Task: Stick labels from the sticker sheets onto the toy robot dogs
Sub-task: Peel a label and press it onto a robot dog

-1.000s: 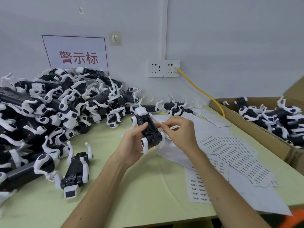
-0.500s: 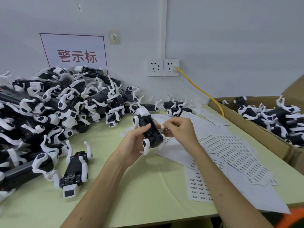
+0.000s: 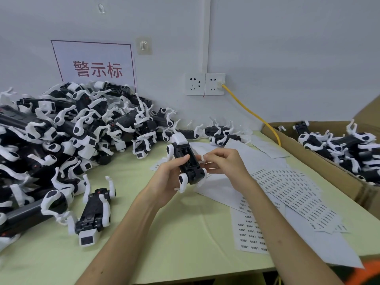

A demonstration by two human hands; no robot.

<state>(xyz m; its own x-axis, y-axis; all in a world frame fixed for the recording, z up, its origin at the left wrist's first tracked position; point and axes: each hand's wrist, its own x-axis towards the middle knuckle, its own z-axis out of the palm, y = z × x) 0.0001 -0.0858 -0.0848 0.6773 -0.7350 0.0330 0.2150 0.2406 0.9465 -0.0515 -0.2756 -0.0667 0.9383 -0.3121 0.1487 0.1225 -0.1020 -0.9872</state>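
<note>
Robot dogs (image 3: 82, 130) on seemingly pale-green table (image 3: 174, 233)

The toy robot dog (image 3: 186, 161) in your left hand (image 3: 166, 182) is hard moulded plastic: a black body with a faint sheen and smooth white legs. The heaped dogs (image 3: 72, 130) are the same black-and-white plastic. The small label (image 3: 203, 157) pinched by your right hand (image 3: 224, 161) looks like white paper. The sticker sheets (image 3: 292, 194) are thin, smooth white paper, slightly curled at the edges. The worktop (image 3: 164, 243) is pale green, matt and faintly creased. The box (image 3: 339, 175) is plain brown matt cardboard. The yellow cable (image 3: 253, 114) has a smooth coating.
</note>
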